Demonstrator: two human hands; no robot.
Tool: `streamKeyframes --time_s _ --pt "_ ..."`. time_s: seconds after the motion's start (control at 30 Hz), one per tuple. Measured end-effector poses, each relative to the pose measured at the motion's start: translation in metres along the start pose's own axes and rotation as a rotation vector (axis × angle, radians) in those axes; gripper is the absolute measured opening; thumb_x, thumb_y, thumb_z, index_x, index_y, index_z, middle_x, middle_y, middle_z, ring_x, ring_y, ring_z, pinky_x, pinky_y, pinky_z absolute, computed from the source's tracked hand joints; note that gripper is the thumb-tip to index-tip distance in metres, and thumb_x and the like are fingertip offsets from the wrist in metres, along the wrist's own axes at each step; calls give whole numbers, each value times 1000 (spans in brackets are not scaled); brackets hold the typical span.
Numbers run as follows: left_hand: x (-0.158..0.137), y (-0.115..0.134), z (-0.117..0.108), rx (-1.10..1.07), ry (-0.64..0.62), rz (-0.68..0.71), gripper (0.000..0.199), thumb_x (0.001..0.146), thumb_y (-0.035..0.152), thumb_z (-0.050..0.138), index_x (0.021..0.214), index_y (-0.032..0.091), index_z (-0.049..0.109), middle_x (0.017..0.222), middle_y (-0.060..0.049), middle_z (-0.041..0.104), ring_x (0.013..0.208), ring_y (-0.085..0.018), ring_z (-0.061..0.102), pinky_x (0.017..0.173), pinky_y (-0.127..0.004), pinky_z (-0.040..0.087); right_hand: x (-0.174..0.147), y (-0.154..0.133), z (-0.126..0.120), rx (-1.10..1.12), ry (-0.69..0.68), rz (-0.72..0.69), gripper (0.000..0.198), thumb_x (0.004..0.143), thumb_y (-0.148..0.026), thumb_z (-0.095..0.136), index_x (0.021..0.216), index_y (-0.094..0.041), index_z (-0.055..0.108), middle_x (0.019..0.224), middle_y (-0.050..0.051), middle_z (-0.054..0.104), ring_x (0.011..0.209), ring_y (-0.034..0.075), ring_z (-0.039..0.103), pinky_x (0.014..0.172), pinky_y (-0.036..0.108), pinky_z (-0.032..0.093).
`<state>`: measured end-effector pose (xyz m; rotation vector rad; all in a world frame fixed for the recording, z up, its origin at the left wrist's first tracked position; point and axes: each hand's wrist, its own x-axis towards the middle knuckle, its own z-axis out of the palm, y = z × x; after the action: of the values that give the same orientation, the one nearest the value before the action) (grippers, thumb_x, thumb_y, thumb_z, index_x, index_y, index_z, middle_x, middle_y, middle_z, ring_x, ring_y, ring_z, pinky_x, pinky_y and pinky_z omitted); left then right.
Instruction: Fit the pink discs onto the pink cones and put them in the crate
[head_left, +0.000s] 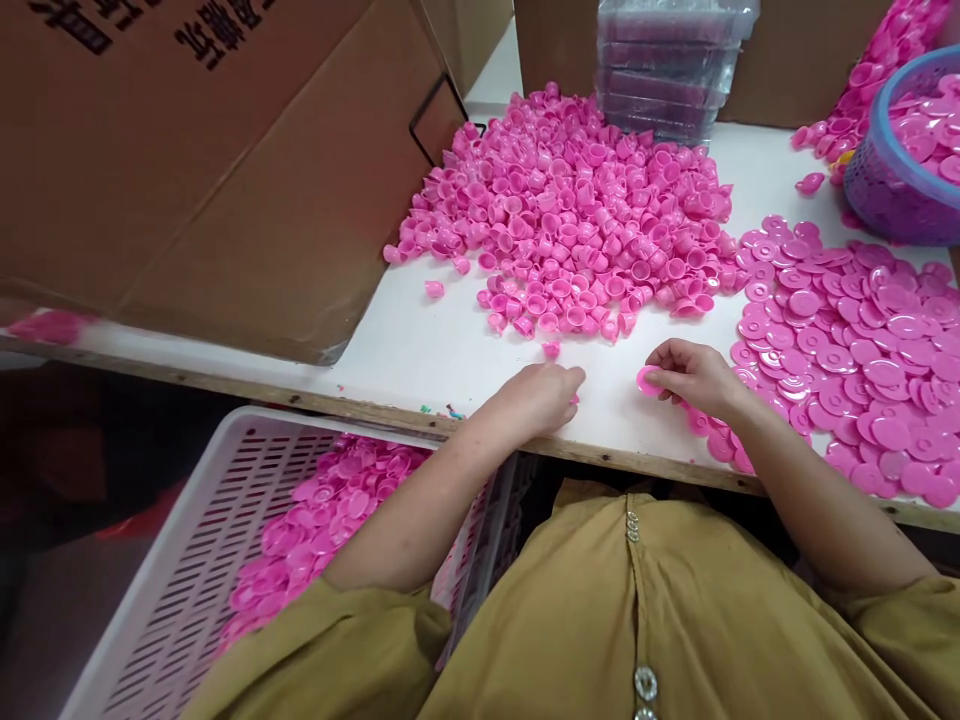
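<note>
My right hand (694, 378) pinches a small pink toy saucer (646, 380) between thumb and fingers, just above the white table. To its left, my left hand (541, 398) is closed with the fingers curled under. A sliver of pink shows at its fingertips, but the piece itself is mostly hidden. One pink toy cup (551, 349) lies just beyond the left hand. Behind it spreads a large heap of pink toy cups (585, 220). A wide layer of pink toy saucers (847, 350) covers the table beside and beyond my right hand.
A large cardboard box (225, 190) stands at the left. Stacked clear plastic boxes (671, 70) are behind the cups. A blue-purple basket (870, 180) of pink pieces sits at the far right. Below the table edge, a white crate (187, 540) holds more pink pieces.
</note>
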<state>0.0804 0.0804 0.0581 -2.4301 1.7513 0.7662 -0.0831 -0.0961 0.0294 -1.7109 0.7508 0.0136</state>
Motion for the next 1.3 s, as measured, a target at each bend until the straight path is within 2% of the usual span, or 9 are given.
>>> streamKeyframes --time_s 0.1,0.23,0.33,0.43,0.53,0.63,0.73,1.03,1.3 --pt "13 14 2 15 22 45 15 80 11 50 84 14 65 84 -14 65 79 -25 61 70 -33 43 0 4 0 26 0 13 15 75 -25 70 83 -17 61 61 -1 61 53 11 60 46 20 45" --pt "22 33 -3 125 14 48 30 81 3 44 103 13 62 83 -12 65 79 -24 60 70 -33 43 -2 9 -4 75 7 46 19 74 -29 73 83 -17 61 61 -2 60 52 11 58 45 20 44" --pt "31 39 -4 142 28 101 29 82 2 43 100 11 64 86 -13 64 86 -26 60 72 -34 42 -2 10 -6 106 22 50 20 73 -30 73 83 -17 61 60 -2 59 51 10 57 42 19 42" --pt "44 35 4 47 97 113 17 85 13 50 89 12 67 92 -13 63 87 -26 60 73 -34 43 -1 10 -5 140 45 41 22 72 -32 74 82 -17 61 59 -3 57 50 10 56 41 19 41" --pt "49 25 20 -94 188 103 15 85 23 58 90 14 68 93 -10 62 86 -23 59 75 -33 45 0 8 -5 154 55 56 24 71 -32 76 81 -17 61 58 -3 58 50 10 57 40 18 40" --pt "45 18 35 -293 318 103 19 81 24 64 98 16 68 94 -7 61 87 -20 59 78 -30 45 3 2 -1 156 23 67 22 72 -28 77 79 -16 60 58 -2 60 50 10 59 41 18 42" --pt "42 16 45 -407 368 124 14 82 22 62 93 17 69 89 -5 60 82 -17 58 75 -28 45 10 -5 8 171 -38 56 23 74 -26 77 76 -15 57 56 -1 61 48 10 59 41 18 43" --pt "44 16 45 -598 351 63 18 79 34 67 81 16 70 78 -2 60 70 -13 55 65 -25 41 29 -3 33 -66 -55 113 24 78 -22 75 74 -18 52 49 -4 58 42 10 58 37 17 42" --pt "47 5 25 -716 147 85 19 66 30 72 80 16 68 72 1 62 67 -14 55 60 -24 36 29 -15 30 -189 -114 161 23 82 -25 72 79 -19 49 55 -4 61 41 10 59 34 16 35"
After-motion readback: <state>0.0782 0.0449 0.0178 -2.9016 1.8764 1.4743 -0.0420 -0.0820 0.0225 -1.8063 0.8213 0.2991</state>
